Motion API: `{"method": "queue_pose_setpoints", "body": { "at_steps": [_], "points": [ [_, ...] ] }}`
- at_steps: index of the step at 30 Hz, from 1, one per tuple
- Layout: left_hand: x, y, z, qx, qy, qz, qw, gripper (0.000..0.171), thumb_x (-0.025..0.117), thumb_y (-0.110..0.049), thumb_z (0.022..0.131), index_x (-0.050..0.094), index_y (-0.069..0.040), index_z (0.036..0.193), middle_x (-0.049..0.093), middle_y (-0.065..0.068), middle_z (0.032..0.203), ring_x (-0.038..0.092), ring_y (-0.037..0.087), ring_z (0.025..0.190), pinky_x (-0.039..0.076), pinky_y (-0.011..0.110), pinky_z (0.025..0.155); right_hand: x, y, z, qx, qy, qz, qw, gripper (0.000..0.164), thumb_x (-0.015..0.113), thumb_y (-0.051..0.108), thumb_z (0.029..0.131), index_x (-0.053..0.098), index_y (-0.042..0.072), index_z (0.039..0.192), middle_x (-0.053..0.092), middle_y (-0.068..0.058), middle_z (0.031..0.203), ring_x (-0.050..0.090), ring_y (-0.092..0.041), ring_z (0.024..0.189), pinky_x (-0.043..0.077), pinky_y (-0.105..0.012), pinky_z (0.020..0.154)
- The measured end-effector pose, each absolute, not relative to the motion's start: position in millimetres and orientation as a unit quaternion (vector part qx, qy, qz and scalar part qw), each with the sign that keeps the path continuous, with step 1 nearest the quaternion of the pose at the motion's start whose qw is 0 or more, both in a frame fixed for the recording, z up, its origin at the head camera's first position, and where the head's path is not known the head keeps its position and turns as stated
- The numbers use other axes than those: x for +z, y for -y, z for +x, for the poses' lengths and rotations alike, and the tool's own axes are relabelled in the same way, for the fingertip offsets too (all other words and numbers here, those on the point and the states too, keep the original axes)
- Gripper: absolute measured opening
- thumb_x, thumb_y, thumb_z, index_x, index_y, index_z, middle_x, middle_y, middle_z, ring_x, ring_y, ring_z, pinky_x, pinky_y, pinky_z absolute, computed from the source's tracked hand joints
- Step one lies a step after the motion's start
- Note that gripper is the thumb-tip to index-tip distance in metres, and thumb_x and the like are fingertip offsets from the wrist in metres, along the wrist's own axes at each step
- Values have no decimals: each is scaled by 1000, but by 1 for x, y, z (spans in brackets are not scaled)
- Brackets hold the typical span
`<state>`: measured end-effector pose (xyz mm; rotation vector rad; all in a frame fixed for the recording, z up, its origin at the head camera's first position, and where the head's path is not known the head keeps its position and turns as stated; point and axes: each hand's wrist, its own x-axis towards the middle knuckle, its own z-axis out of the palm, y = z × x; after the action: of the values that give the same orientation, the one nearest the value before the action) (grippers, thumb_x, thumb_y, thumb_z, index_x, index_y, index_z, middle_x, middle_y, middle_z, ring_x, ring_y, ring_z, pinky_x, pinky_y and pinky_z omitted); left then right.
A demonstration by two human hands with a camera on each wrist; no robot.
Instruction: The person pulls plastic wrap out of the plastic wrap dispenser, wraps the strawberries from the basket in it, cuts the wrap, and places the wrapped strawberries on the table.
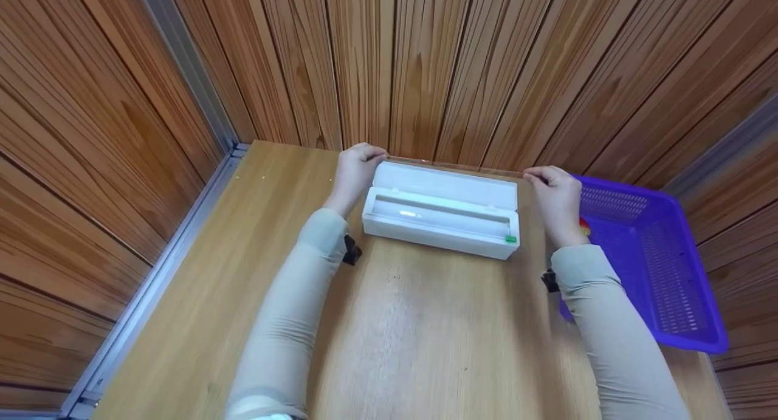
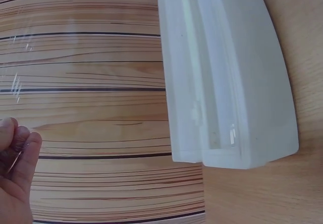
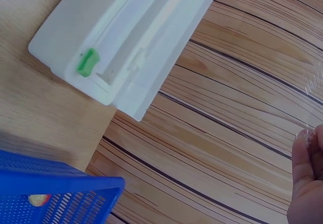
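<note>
A white cling film dispenser (image 1: 434, 242) lies on the wooden table, its lid (image 1: 444, 184) tipped back. On its front right corner sits a green slide cutter (image 1: 510, 239). Clear cling film (image 2: 17, 88) stretches between both hands, beyond the back of the lid. My left hand (image 1: 354, 175) pinches one corner between thumb and fingers, left of the dispenser. The other corner is pinched by my right hand (image 1: 558, 200), past the dispenser's right end. Glints and wrinkles show on the film near the fingertips in both wrist views.
A purple-blue plastic basket (image 1: 699, 268) stands at the right table edge, beside my right forearm. Inside it is a small red and yellow item (image 1: 585, 227), partly hidden by my wrist. Wood-panelled walls (image 1: 425, 67) enclose the table's back and sides.
</note>
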<state>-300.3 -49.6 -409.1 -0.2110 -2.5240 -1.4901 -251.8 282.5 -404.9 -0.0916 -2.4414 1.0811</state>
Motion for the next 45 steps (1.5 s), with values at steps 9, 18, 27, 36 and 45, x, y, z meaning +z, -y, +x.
{"method": "queue_pose_setpoints", "body": {
  "at_steps": [9,18,27,36,45],
  "points": [
    [-396,51,-299,-516,846,-77,111,14,57,-20,84,69,-15,87,63,-6,86,58,6,82,48,18,71,-393,-282,-253,397,876,-3,275,16,59,20,82,69,9,85,66,-5,84,54,0,69,41,-7,60],
    [-386,54,-295,-520,839,-95,131,16,57,-19,83,68,-11,91,64,-3,88,60,10,84,49,18,73,-380,-280,-251,403,870,10,283,17,58,22,83,69,10,86,66,-3,85,55,0,70,43,-7,60],
    [-377,53,-293,-506,839,-115,167,15,59,-19,82,69,-10,88,65,0,87,60,10,82,49,18,72,-368,-279,-251,406,859,23,310,14,60,19,81,70,9,84,66,-4,83,54,0,67,42,-8,58],
    [-371,54,-291,-516,831,-123,168,13,58,-18,82,69,-12,89,65,-1,89,60,8,84,49,16,75,-359,-279,-248,407,848,47,337,14,61,17,80,70,7,83,67,-8,83,56,3,71,44,-7,63],
    [-368,56,-280,-497,832,-150,194,15,60,-18,81,69,-9,87,66,1,87,61,10,82,49,18,73,-348,-269,-225,422,843,46,332,13,60,11,81,69,3,84,66,-12,84,58,-6,68,43,-6,59]
  ]
}}
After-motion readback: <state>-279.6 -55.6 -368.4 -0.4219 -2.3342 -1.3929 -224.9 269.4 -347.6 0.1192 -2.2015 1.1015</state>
